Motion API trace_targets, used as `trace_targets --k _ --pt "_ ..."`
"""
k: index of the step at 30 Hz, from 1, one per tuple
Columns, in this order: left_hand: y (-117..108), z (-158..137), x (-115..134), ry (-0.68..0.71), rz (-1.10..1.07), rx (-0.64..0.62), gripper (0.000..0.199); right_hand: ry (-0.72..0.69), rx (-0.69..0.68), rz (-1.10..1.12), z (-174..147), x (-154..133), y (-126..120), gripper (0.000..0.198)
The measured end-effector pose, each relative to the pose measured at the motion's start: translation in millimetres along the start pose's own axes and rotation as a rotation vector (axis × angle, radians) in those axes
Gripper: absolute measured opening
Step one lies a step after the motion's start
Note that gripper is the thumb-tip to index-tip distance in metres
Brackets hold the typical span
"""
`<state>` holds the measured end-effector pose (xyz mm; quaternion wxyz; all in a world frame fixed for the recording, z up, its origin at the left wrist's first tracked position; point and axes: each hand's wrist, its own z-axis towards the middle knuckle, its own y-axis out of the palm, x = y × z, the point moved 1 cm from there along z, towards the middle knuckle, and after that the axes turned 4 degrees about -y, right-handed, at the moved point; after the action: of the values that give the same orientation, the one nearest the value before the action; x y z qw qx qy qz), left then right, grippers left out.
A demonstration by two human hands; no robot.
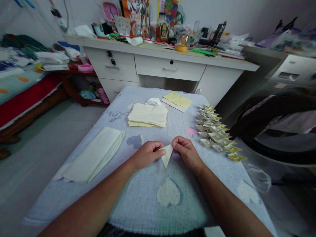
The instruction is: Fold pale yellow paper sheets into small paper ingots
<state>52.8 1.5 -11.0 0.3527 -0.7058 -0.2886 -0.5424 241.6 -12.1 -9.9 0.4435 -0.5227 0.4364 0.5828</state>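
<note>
One folded paper triangle (167,156), tip toward the wearer, is held over the cloth-covered table (138,205): the left hand (149,154) pinches its left corner, the right hand (187,153) its right corner. Pointed paper folds (219,136) stand in rows at right.

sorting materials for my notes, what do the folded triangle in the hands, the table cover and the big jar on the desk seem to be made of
Triangle: probably thin matte paper, going by its crisp, straight edges.
Table cover: soft, dull fabric, by its fuzzy-looking surface.
Jar: glossy glass or perhaps plastic; amber colour shows through.
</note>
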Motion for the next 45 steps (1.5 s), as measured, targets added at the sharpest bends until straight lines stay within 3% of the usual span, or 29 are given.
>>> trace_targets --k 4,8,11,13,15,18,23,33,45 --pt "0 1 1 -0.017 -0.078 0.056 0.035 -0.009 -0.009 0.035 0 -2 3 0.03" --pt "1 1 2 -0.01 -0.112 0.086 0.033 0.046 -0.137 0.05 -2 -2 11 0.031" --pt "2 0 2 0.056 -0.047 0.246 0.023 0.075 -0.137 0.053 -1 2 12 0.03" --pt "3 -1 4 0.133 0.069 0.407 0.035 0.073 -0.103 0.062 0 5 12 0.029" --pt "5 -4 7 0.215 0.189 0.477 0.036 0.072 -0.064 0.063 2 7 11 0.028" --pt "9 -6 11 0.292 0.299 0.417 0.021 0.071 -0.014 0.047 3 8 11 0.03" --pt "14 -4 11 0.293 0.365 0.378 0.026 0.043 -0.018 0.053 3 4 14 0.032" --pt "14 1 4 0.222 0.114 0.322 0.023 -0.005 -0.09 0.071 2 5 12 0.029" --pt "11 2 -2 0.099 -0.023 0.333 0.03 -0.002 -0.07 0.079 4 3 15 0.029"
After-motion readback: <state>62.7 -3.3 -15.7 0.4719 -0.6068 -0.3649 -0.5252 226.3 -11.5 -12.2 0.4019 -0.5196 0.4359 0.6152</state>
